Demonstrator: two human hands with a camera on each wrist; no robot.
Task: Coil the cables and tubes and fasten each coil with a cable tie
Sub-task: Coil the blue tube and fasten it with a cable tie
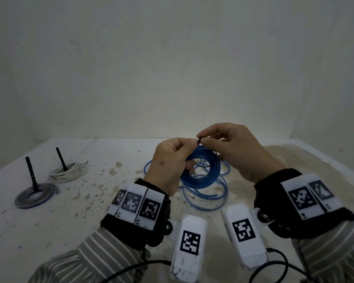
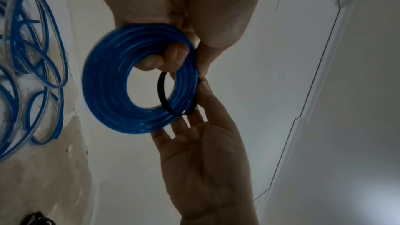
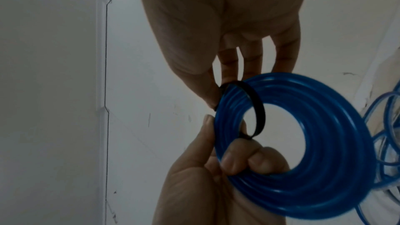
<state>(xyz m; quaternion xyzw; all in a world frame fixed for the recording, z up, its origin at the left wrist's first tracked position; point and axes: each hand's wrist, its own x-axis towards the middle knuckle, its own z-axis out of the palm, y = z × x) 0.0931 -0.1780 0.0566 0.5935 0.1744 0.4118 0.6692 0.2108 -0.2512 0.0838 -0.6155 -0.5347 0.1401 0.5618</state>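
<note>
A coil of blue tube (image 1: 200, 176) (image 2: 121, 91) (image 3: 324, 160) is lifted above the table. My left hand (image 1: 170, 162) (image 2: 173, 54) grips one side of it, fingers curled through the hole. A black cable tie (image 1: 198, 140) (image 2: 161, 90) (image 3: 257, 109) loops loosely round the coil's band. My right hand (image 1: 229, 146) (image 3: 218, 83) pinches the tie's ends at the top of the coil between thumb and forefinger, its other fingers stretched behind the coil.
Loose blue and clear tube (image 1: 208, 199) (image 2: 28, 67) lies tangled on the stained white table (image 1: 90, 211) under the hands. At the left, a grey coil (image 1: 36, 194) and a white cable coil (image 1: 66, 172) sit over black pegs. A wall stands close behind.
</note>
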